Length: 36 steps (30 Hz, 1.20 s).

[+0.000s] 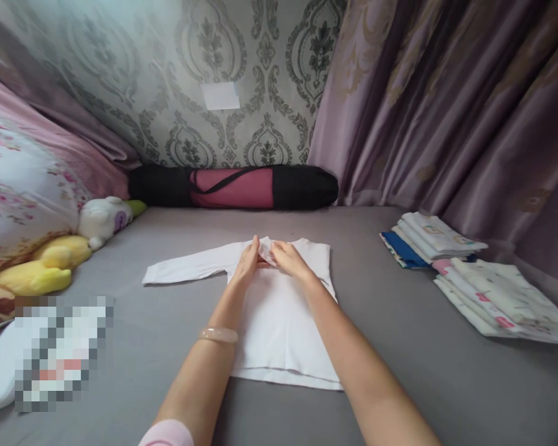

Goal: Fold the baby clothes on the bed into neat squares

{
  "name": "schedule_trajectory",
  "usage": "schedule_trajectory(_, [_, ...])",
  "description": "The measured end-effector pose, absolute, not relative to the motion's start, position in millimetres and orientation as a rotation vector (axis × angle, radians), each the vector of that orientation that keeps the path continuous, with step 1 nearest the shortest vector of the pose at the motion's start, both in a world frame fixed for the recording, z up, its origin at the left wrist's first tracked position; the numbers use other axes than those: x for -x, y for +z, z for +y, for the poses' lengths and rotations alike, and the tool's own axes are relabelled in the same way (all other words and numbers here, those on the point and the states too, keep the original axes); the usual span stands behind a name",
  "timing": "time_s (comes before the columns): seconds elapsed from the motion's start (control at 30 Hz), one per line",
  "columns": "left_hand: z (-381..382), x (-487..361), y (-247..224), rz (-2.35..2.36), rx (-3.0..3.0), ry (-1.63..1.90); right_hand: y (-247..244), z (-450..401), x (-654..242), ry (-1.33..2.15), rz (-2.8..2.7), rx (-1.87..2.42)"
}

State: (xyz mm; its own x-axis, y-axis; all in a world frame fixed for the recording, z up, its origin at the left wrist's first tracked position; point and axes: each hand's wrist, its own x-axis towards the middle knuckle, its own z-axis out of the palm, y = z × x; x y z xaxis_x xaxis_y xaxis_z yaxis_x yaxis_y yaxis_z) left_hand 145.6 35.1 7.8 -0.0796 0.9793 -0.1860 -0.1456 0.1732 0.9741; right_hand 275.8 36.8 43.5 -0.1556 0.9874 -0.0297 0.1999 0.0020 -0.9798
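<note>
A small white long-sleeved shirt (283,322) lies spread on the grey sheet, its hem toward me. One sleeve stretches straight out to the left; on the right side no sleeve sticks out past the body. Both of my hands are at the neckline. My left hand (246,260) holds the collar's left side, thumb up and fingers partly hidden by cloth. Close beside it, my right hand (287,257) is closed with the collar fabric pinched between thumb and fingers. A pale bangle (218,335) circles my left forearm.
Folded cloth stacks (506,297) lie at the right, with another folded pile (434,238) behind them. A black and pink roll bag (232,187) rests against the wall. Plush toys (51,263), a floral pillow (23,186) and a white board-like object (9,359) are on the left.
</note>
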Motion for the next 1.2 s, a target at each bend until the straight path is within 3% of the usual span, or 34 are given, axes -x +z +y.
schedule_trajectory(0.2, [35, -148, -1, 1.482, -1.191, 1.253, 36, 26, -287, 0.562, -2.012, 1.601])
schedule_trajectory(0.4, [28, -143, -1, 1.860, -1.528, 1.146, 21, 15, -288, 0.286, -2.314, 1.571])
schedule_trajectory(0.63, [22, -145, 1, 1.982, -2.068, 1.081, 6, 11, -286, 0.386, -2.427, 1.608])
schedule_trajectory(0.97, [23, -141, -6, 2.025, -2.136, 0.758, 8, 14, -291, 0.488, -2.517, 1.567])
schedule_trajectory(1.1, [21, -150, -1, 1.866, -2.346, 0.864, 12, 20, -291, 0.548, -2.406, 1.633])
schedule_trajectory(1.2, [20, -158, -2, 1.714, -2.406, 0.747, 10, 20, -289, 0.441, -2.394, 1.685])
